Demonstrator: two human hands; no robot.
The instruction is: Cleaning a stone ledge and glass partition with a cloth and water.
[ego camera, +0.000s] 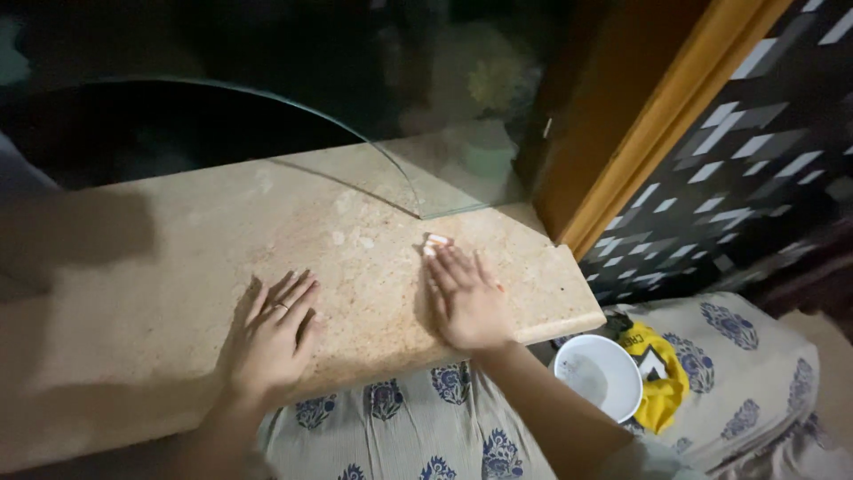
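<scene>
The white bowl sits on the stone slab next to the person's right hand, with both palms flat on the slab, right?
Not quite. The head view shows the white bowl below the stone slab, on the patterned cloth. Both the left hand and right hand do lie flat.

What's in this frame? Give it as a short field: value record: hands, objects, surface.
surface: beige stone ledge, dim light
left hand: flat on the ledge, palm down, ring on one finger, holding nothing
right hand: flat on the ledge, palm down, fingertips next to a small pale piece
glass: curved clear pane resting on the ledge behind the hands
right of ledge: wooden frame
below ledge: white bowl beside a yellow cloth on floral fabric
</scene>
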